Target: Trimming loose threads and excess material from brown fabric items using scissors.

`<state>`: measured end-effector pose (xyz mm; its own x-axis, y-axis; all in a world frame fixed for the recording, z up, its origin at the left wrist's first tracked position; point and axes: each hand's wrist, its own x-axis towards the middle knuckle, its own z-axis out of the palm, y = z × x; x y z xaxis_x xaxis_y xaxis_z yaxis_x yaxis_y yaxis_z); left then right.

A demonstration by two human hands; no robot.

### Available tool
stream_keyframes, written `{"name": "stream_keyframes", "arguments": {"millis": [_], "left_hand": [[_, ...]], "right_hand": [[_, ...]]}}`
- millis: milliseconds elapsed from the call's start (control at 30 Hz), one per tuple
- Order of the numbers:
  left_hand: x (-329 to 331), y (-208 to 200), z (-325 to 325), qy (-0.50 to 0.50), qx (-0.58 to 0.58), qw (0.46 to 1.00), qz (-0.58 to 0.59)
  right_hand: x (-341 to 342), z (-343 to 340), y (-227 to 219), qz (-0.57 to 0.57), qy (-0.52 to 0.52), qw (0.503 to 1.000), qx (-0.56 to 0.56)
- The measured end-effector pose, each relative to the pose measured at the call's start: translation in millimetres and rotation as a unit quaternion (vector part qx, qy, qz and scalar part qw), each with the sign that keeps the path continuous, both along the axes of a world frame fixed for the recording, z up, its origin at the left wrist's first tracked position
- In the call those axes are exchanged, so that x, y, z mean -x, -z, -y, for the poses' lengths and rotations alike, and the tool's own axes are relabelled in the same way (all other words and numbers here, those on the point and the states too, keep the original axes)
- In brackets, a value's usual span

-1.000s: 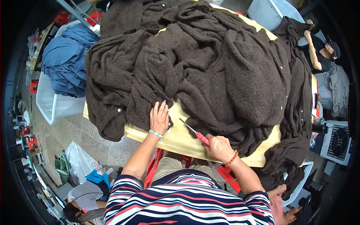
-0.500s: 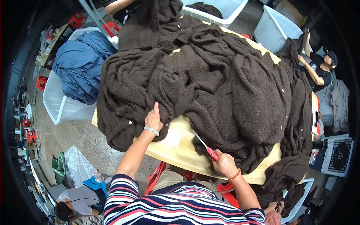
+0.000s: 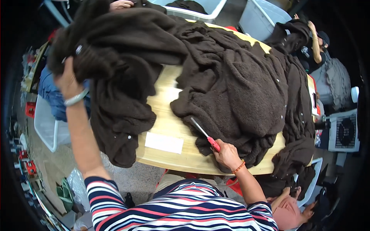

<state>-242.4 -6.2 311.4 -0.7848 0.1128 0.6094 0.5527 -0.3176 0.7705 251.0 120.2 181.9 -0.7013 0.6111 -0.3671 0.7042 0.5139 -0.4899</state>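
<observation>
At the left, my left hand [image 3: 70,81] grips a dark brown fleece garment [image 3: 135,34] and holds it raised; motion blurs the fingers and the cloth. White buttons or snaps show beside the fingers. In my right hand [image 3: 228,154] is a red-handled tool [image 3: 213,144] with a slim metal shaft pointing up and left, over the near edge of another brown fleece heap [image 3: 246,88]. Its exact kind cannot be made out. Between the cloths, bare wooden tabletop [image 3: 169,104] shows, with a white paper strip [image 3: 164,143] lying on it.
A bin of blue cloth [image 3: 52,92] stands left of the table. Pale bins [image 3: 258,19] stand beyond it. A co-worker [image 3: 318,48] lifts brown cloth at the far right; another person [image 3: 287,208] handles cloth at the near right. Another hand [image 3: 122,4] touches fabric at the far left.
My left hand has gone from resting on the pile to the upper left, pulling brown fleece with it. More tabletop and the paper strip are uncovered. My right hand keeps the tool, nearly unmoved.
</observation>
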Motion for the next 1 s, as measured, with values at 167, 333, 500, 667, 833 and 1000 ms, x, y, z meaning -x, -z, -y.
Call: {"name": "stream_keyframes", "arguments": {"millis": [167, 333, 500, 667, 833, 1000], "left_hand": [[18.3, 104.6, 102.7, -0.058, 0.301, 0.952, -0.022], [-24.9, 250.9, 167.2, -0.057, 0.578, 0.813, -0.041], [-62.0, 185.4, 102.7, -0.141, 0.784, 0.604, -0.027], [-125.3, 92.8, 37.5, -0.025, 0.604, 0.745, -0.282], [-278.1, 46.9, -112.5, 0.331, 0.427, 0.802, -0.255], [-423.2, 32.9, -256.0, 0.421, 0.262, 0.771, -0.4]], "right_hand": [[4.3, 2.4, 8.0, -0.009, 0.005, 1.0, 0.003], [8.9, 3.2, 8.7, -0.031, 0.016, 0.999, 0.021], [-22.3, -1.8, -15.1, -0.057, 0.067, 0.996, 0.006], [-61.2, -10.4, -51.3, -0.089, 0.109, 0.99, 0.001], [-125.4, -26.0, -70.3, -0.19, 0.201, 0.96, -0.044], [-201.5, -52.9, -88.6, -0.205, 0.289, 0.934, -0.036]]}}
